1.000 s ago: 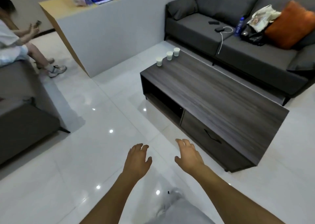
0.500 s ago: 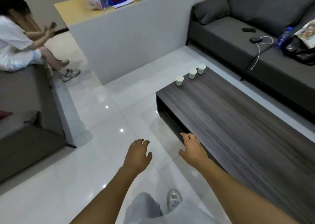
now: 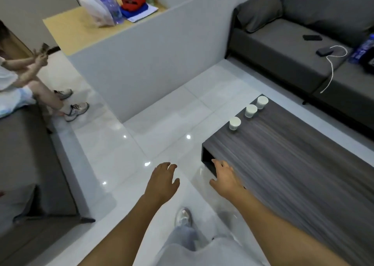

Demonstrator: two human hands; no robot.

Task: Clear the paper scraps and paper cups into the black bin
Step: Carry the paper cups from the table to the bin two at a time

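Three white paper cups stand in a diagonal row at the far left corner of the dark wooden coffee table (image 3: pixel 293 164): the nearest cup (image 3: pixel 234 123), the middle cup (image 3: pixel 251 110) and the farthest cup (image 3: pixel 262 102). My left hand (image 3: pixel 162 181) hovers over the white floor with relaxed fingers and holds nothing. My right hand (image 3: pixel 225 177) hangs at the table's near left corner, fingers loosely spread, empty. No black bin or paper scraps are in view.
A grey sofa (image 3: pixel 293 49) with phones and a white cable runs behind the table. A white partition wall (image 3: pixel 151 63) stands ahead, a desk with bags behind it. A seated person (image 3: pixel 18 79) is at the left on another sofa (image 3: pixel 26 164). My shoe (image 3: pixel 183 217) is on the glossy tiles.
I have walked forward and turned left along the table; the cups are now closer and further right in view. Both hands stay raised and empty.
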